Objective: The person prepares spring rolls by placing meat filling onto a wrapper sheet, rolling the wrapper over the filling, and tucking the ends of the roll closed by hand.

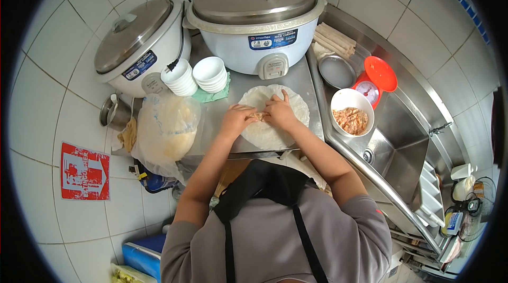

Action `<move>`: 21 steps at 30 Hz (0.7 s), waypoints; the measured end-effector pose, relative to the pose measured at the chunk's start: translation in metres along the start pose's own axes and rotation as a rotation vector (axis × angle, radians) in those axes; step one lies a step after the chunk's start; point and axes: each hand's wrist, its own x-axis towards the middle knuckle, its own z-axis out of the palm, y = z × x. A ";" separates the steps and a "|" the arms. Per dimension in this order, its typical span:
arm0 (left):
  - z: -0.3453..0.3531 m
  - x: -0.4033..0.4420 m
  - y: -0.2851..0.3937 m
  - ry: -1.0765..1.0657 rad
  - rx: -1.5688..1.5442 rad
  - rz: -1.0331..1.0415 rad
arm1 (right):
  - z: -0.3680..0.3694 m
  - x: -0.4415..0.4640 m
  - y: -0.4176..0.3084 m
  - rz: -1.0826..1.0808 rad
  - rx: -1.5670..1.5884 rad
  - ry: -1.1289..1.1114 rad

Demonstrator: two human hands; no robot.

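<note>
A round, pale wrapper sheet [259, 139] lies on the steel table. A short strip of minced meat filling [259, 117] rests near its middle. My left hand [237, 119] is at the left end of the strip, its fingers closed together on the filling. From the other side my right hand [280, 112] pinches the right end, with one finger stretched up and away. The fingertips partly cover the filling. More minced filling [350, 120] sits in a white bowl [338, 100] to the right, by the sink.
Behind the wrapper stands a large rice cooker [238, 45]; another rice cooker [169, 45] is at left. Stacked white bowls [210, 74] and a plastic bag of wrappers [166, 129] are left of my hands. A red scale [369, 90], metal pan [337, 71] and rolls [336, 38] stand right.
</note>
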 end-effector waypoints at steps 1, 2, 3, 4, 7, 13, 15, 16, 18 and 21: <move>0.006 0.002 -0.002 -0.033 0.030 -0.012 | 0.000 -0.003 0.002 0.013 0.017 0.022; 0.011 0.003 -0.004 -0.066 0.060 -0.023 | 0.000 -0.006 0.004 0.026 0.032 0.043; 0.010 0.004 0.000 -0.080 0.069 -0.037 | 0.000 -0.009 0.006 0.039 0.048 0.067; 0.008 0.006 0.004 -0.093 0.078 -0.048 | 0.001 -0.010 0.010 0.054 0.058 0.041; 0.018 0.012 0.018 0.113 0.094 0.048 | 0.003 -0.015 0.022 0.079 0.076 -0.012; 0.033 0.024 0.029 0.043 0.096 0.102 | 0.004 -0.022 0.033 0.086 0.206 0.191; 0.036 0.026 0.032 -0.028 0.088 0.069 | -0.001 -0.029 0.036 0.094 0.181 0.086; 0.035 0.030 0.035 -0.066 0.092 0.060 | 0.000 -0.029 0.040 0.107 0.177 0.039; 0.038 0.030 0.037 -0.054 0.067 0.068 | 0.000 -0.026 0.050 0.130 0.170 -0.048; 0.046 0.031 0.034 0.080 0.001 0.135 | -0.001 -0.035 0.053 0.072 0.201 0.120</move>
